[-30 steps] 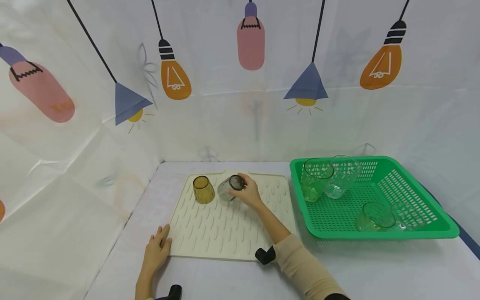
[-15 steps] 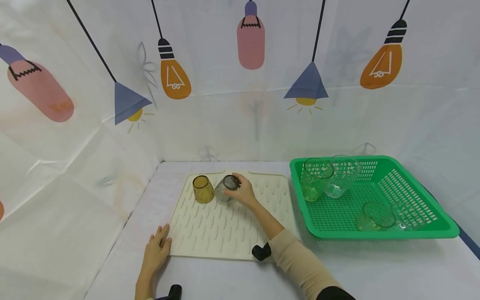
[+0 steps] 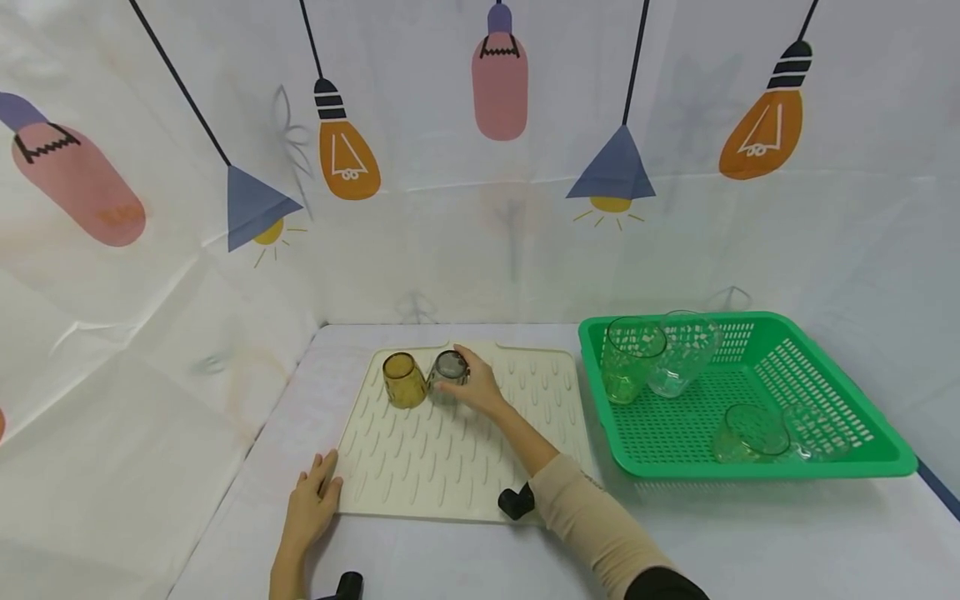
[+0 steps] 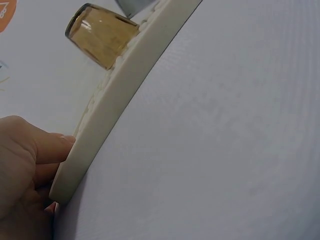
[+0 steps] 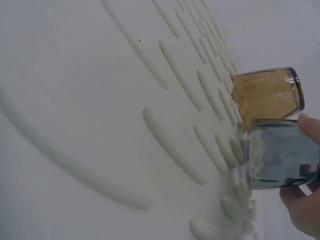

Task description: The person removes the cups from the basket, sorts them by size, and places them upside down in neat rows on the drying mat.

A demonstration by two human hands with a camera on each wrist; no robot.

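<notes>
My right hand (image 3: 478, 387) holds a smoky grey drinking glass (image 3: 450, 367) by its upper end, thumb and fingers on either side. In the right wrist view the grey glass (image 5: 280, 152) has its lower end right at the ridges of a cream drying mat (image 3: 450, 467). Beside it an amber glass (image 3: 404, 382) stands upside down on the mat. My left hand (image 3: 311, 500) rests at the mat's left front corner. In the left wrist view a fingertip (image 4: 67, 139) touches the mat's top edge, while other fingers sit beside its side.
A green plastic basket (image 3: 757, 471) stands to the right of the mat. Inside are several clear and greenish glasses, among them a tall green-tinted glass (image 3: 622, 367) leaning at the back left. A white sheet printed with lamps (image 3: 450, 250) hangs behind the table.
My right hand has moved left with the grey glass, turning it from tilted to upright, close beside the amber glass. My left hand has stayed at the mat's corner.
</notes>
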